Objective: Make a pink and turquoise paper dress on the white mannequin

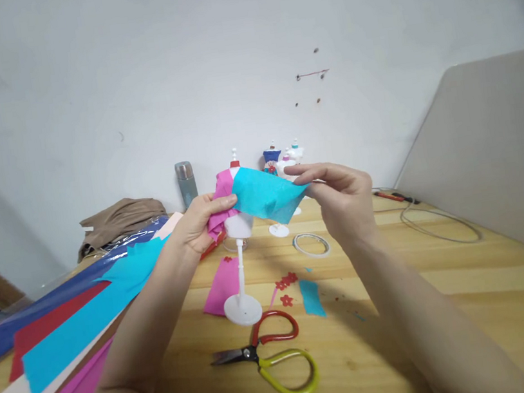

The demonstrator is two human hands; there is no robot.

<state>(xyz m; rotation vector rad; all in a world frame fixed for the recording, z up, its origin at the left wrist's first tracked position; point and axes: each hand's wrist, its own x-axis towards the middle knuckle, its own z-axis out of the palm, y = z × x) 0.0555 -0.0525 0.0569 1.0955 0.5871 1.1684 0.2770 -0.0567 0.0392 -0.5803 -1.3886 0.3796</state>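
A small white dress form (pixel 238 226) on a thin stand with a round base is held up off the table or just at it; I cannot tell which. Pink crepe paper (pixel 223 184) wraps one side of its torso. My left hand (pixel 200 221) grips the torso, its thumb pressing the pink paper and the edge of a blue paper piece (pixel 266 194). At the far corner of this blue piece, my right hand (pixel 342 195) pinches it between thumb and fingers, stretching it out to the right.
Scissors (pixel 249 353) with red and yellow-green handles lie in front. Red paper flowers (pixel 287 300), a blue scrap (pixel 312 298) and a tape roll (pixel 312 245) are nearby. Coloured sheets (pixel 85 325) lie left; several dress forms (pixel 295 152) and a flask (pixel 187 184) stand behind.
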